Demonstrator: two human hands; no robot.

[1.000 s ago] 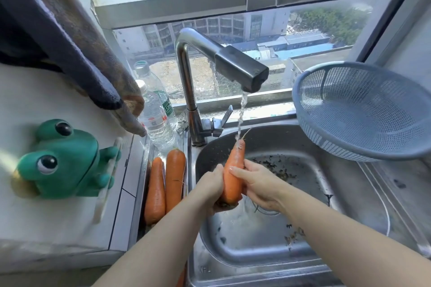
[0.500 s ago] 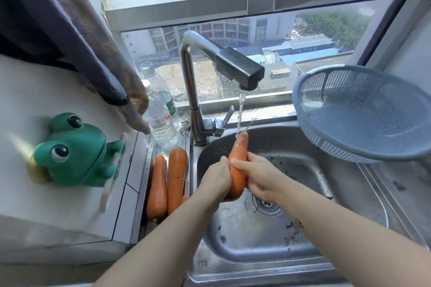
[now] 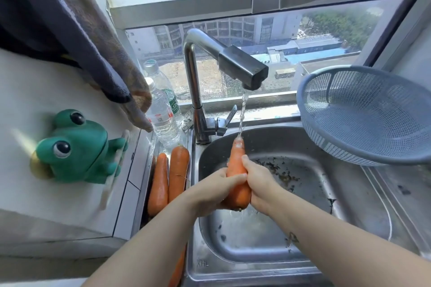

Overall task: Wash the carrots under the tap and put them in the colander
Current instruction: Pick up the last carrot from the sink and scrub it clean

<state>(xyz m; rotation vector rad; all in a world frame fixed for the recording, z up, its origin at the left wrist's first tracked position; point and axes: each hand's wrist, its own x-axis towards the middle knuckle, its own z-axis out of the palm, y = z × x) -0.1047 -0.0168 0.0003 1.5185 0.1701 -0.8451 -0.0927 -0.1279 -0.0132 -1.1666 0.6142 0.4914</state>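
Observation:
An orange carrot stands nearly upright over the steel sink, its thin tip in the stream falling from the tap. My left hand grips its lower part from the left. My right hand wraps it from the right, fingers across its middle. Two more carrots lie side by side on the ledge left of the sink. Another carrot shows partly under my left forearm. The blue-grey colander sits tilted at the sink's right rim and holds nothing.
Two plastic water bottles stand behind the carrots beside the tap's base. A green frog figure sticks out of the white wall on the left. Dark cloth hangs above it. Dark debris lies in the sink basin.
Both hands have slid along the carrot, and its thin tip now sits directly under the stream. The root hair at its tip no longer shows.

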